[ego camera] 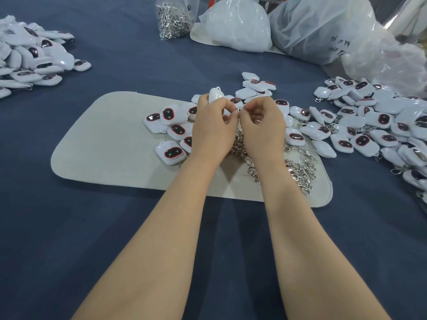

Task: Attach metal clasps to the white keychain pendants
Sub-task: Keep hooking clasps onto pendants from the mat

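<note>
Head view. Over the middle of the grey mat I see the left hand gripping a white pendant. The right hand pinches a small metal ring beside it, and the fingertips of both hands meet. Loose clasps lie on the mat's right end and more pendants on its far half. A pendant heap lies just off the mat's right.

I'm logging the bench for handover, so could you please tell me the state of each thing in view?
left hand: grips a white pendant, lifted off the mat
right hand: pinches a metal clasp beside that pendant
loose clasps: heaped on the mat, unattached
mat pendants: lying loose, mostly face up
right pile: several pendants show clasps attached
clasp bag: upright, holds clasps
</note>
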`<state>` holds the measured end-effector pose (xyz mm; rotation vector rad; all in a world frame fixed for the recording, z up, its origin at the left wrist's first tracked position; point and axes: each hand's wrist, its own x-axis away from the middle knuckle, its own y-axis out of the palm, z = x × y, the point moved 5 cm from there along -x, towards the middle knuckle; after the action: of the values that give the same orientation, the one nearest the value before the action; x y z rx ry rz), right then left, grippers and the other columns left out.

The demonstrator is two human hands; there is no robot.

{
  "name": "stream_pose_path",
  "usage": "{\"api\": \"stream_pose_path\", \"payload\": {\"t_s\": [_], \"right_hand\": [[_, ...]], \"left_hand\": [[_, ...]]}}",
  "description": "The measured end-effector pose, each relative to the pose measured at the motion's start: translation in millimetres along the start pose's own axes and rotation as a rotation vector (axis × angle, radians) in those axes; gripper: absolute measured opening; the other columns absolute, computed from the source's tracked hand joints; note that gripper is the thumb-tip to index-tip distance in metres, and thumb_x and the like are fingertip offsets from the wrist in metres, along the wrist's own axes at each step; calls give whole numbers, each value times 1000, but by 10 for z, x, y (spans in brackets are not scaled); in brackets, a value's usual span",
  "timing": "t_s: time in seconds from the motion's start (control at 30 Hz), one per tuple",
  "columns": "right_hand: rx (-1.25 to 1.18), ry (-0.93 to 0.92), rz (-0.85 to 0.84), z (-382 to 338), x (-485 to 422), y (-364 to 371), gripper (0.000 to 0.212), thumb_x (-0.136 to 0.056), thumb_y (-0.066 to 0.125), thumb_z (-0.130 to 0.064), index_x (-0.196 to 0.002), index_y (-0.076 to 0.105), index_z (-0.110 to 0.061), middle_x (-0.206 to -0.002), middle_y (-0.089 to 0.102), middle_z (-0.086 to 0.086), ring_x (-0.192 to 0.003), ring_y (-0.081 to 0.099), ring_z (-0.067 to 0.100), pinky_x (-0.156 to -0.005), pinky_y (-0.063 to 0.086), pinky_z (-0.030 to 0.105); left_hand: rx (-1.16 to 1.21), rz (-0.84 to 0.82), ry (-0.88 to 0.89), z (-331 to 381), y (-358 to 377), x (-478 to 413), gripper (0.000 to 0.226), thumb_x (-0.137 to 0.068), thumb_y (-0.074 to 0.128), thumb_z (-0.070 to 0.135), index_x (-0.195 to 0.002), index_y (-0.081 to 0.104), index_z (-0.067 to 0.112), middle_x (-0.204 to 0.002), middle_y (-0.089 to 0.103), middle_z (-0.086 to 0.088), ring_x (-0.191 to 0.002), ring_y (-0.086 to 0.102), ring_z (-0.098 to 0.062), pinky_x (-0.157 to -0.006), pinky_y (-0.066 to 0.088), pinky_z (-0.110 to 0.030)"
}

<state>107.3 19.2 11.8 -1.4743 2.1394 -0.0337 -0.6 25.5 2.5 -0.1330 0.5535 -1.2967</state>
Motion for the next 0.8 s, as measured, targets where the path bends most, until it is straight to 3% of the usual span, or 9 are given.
{"api": "stream_pose_path", "payload": {"t_s": [0.2, 0.8], "right_hand": [[94, -49, -16, -38, 14, 21, 11, -84, 55, -1, -90, 59, -9, -82, 59, -4, -72, 52, 11, -72, 45, 18], [159, -178, -41, -85, 40, 27, 8, -80, 55, 3, -85, 58, -3, -82, 61, 7, -76, 55, 22, -68, 40, 18]], "left_hand": [[-51, 13, 33, 23, -19, 10, 8, -92, 55, 11, -89, 63, 10, -121, 46, -5, -81, 49, -12, -82, 46, -30], [-78, 8, 16, 24, -39, 23, 12, -94, 51, 11, -92, 63, 10, -123, 44, -8, -90, 52, -19, -77, 42, -25]]}}
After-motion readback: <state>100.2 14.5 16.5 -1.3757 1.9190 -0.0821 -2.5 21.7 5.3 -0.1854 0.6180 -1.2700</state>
